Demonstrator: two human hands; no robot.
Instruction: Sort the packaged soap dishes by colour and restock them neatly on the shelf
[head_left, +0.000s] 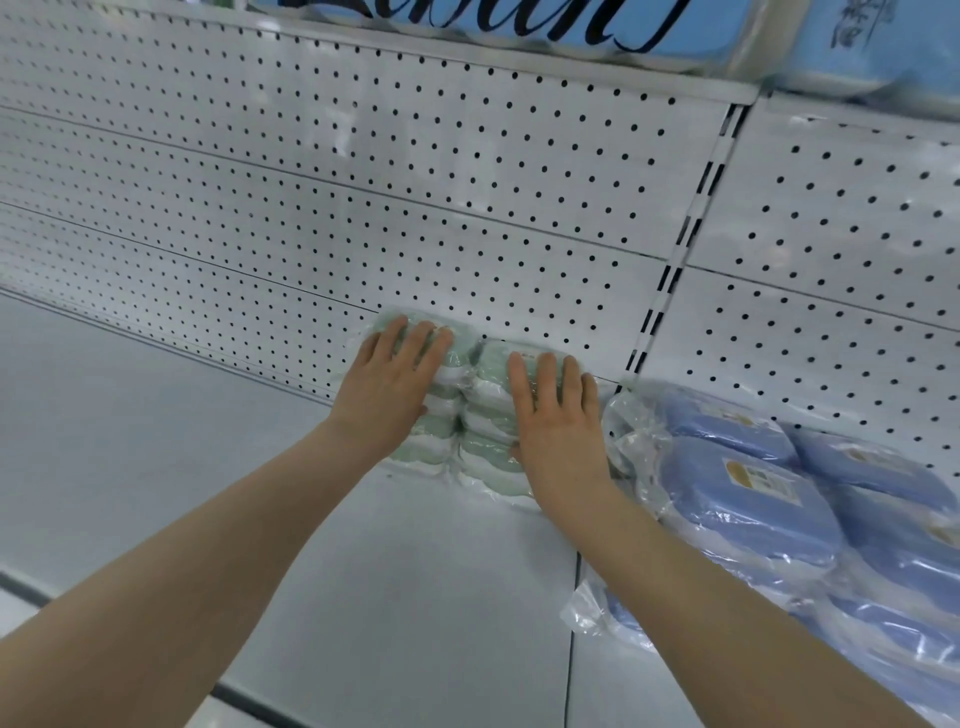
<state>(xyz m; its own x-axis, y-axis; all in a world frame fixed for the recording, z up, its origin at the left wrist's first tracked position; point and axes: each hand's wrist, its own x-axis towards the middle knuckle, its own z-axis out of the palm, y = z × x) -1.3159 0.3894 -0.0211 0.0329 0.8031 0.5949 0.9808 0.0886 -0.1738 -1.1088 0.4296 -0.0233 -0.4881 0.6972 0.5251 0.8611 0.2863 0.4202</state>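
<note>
Two flat hands, left (387, 382) and right (553, 415), press green soap dishes (475, 410) on shelf (156, 415); blue soap dishes (753, 499) beside.

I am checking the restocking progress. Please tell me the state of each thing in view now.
green soap dishes: wrapped, two stacks side by side against the back panel.
left hand: open, fingers flat on the left stack.
right hand: open, fingers flat on the right stack.
blue soap dishes: wrapped, piled loosely to the right.
</note>
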